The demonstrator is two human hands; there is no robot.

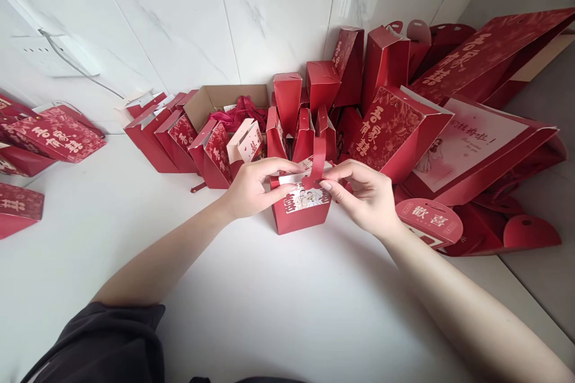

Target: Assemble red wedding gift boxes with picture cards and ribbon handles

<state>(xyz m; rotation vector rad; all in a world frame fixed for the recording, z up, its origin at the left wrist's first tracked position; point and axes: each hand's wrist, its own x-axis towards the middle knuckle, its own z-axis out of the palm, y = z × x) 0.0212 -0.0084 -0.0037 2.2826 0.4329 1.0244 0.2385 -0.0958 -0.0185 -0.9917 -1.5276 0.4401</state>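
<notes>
A small red gift box point(299, 221), with a printed couple and gold characters on its front, stands upright on the white table before me. My left hand point(258, 188) grips its top left side, thumb on the front panel and fingers over the top. A looped red paper handle point(318, 158) rises from the top of the box. Thumb and forefinger of my right hand point(366, 194) pinch at the lower end of this handle, by the top right edge. The fingers partly cover the upper rim.
Red gift boxes point(215, 152) stand in a row behind, around a cardboard box point(202, 102) with dark red ribbon point(242, 112). Larger red bags point(480, 149) crowd the right. More red boxes point(58, 131) lie at the left. A cable point(81, 69) hangs along the tiled wall.
</notes>
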